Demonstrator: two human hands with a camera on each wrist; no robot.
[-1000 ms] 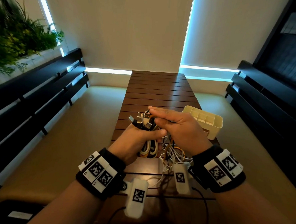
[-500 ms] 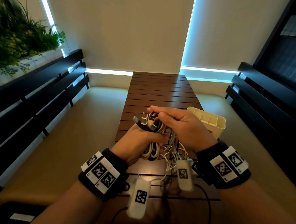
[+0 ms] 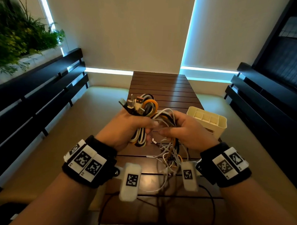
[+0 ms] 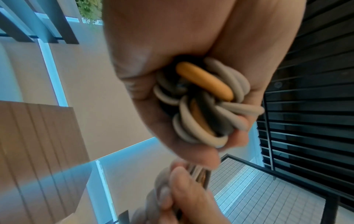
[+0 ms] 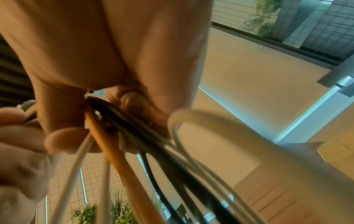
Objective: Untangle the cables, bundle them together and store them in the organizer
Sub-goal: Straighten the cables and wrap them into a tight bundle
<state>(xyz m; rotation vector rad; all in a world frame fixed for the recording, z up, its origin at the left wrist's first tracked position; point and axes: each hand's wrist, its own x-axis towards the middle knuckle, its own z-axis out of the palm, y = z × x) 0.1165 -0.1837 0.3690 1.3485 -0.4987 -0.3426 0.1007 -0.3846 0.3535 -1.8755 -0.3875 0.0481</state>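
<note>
My left hand grips a folded bundle of white, black and orange cables, plugs sticking up at its top; the loops show in the left wrist view. My right hand holds the trailing strands of the same cables just right of the bundle; in the right wrist view its fingers pinch white, orange and black strands. Loose cable ends hang down to the table. The cream organizer with open compartments stands right of my right hand.
A dark slatted wooden table runs away from me. Cushioned benches with dark slatted backs line the left and right sides. Green plants grow at the upper left.
The right hand came off the top of the bundle and dropped to its right side, now holding the trailing strands. The bundle's loops and plugs now stand exposed above the left hand.
</note>
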